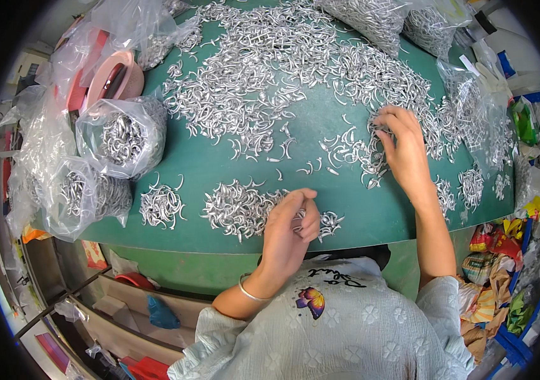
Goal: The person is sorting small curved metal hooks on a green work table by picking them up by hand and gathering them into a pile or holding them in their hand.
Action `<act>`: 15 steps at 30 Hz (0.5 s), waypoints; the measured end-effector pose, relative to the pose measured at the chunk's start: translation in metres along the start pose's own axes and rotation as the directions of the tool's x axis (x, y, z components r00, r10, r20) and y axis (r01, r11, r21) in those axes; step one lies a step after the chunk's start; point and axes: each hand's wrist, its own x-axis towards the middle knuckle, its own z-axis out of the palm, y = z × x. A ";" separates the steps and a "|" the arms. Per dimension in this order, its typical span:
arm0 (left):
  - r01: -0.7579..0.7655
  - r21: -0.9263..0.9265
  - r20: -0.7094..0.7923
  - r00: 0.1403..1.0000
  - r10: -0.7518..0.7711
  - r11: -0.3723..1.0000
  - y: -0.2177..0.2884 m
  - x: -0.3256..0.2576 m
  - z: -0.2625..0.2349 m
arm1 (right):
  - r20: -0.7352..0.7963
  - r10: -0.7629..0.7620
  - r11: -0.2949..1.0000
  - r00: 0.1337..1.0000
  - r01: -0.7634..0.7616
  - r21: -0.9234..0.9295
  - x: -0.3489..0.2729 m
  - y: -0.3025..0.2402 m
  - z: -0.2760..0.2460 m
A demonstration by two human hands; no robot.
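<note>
Small curved silver pieces, hook-like in shape, lie in a big loose heap (238, 88) on the green tabletop (320, 117). My right hand (405, 142) is over the heap's right edge, fingers bent and thumb apart from them, fingertips at the pieces. Close to the near edge, my left hand (292, 218) hovers at the right end of a smaller pile (235, 209) of the same pieces. Its fingers are curled in; silver shows between them, but whether they hold a piece or the pile shows through cannot be made out. A bracelet (251, 290) circles my left wrist.
Clear bags of silver pieces (124, 136) stand at the left, beside a pink container (114, 79). More filled bags (371, 22) sit at the far right. Little piles (161, 206) dot the near side. Shelving with packages (495, 253) stands right of the table.
</note>
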 end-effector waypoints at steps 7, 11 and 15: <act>0.072 0.009 0.028 0.997 -0.073 0.997 -0.007 0.004 0.000 | 0.117 -0.234 0.971 0.965 0.225 0.086 0.011 -0.027 0.028; 0.072 0.003 -0.021 0.997 -0.072 0.997 -0.007 0.003 0.005 | 0.176 -0.248 0.967 0.952 0.253 -0.006 0.006 -0.020 0.036; 0.037 -0.011 0.020 0.999 -0.037 0.999 -0.010 0.005 -0.007 | 0.143 -0.079 0.978 0.987 0.049 0.202 0.000 -0.017 0.018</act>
